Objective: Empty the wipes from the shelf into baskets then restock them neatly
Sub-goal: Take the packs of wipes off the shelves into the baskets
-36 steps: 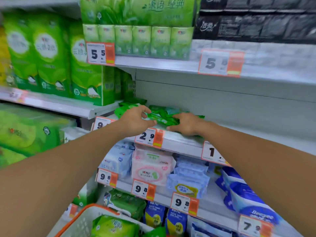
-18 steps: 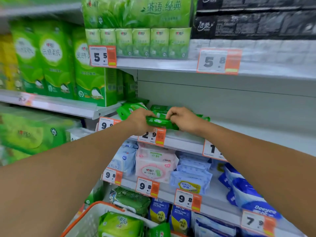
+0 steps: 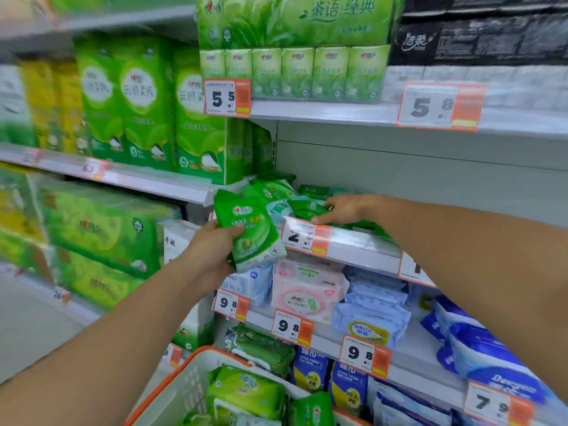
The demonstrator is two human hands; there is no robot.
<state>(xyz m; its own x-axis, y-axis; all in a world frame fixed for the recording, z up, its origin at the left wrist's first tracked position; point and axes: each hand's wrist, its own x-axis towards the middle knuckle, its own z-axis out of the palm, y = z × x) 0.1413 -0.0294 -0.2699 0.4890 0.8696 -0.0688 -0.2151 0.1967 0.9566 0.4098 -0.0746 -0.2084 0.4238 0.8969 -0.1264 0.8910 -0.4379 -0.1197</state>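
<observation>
Left hand [image 3: 212,250] grip holding glossy green wipes pack [image 3: 250,227], white label, before shelf [image 3: 353,250]; right hand [image 3: 341,209] grip clasping green packs [image 3: 307,207] there.

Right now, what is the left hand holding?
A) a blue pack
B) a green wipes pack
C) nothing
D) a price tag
B: the left hand has its fingers curled round a green wipes pack, lifted off the shelf edge.
</observation>
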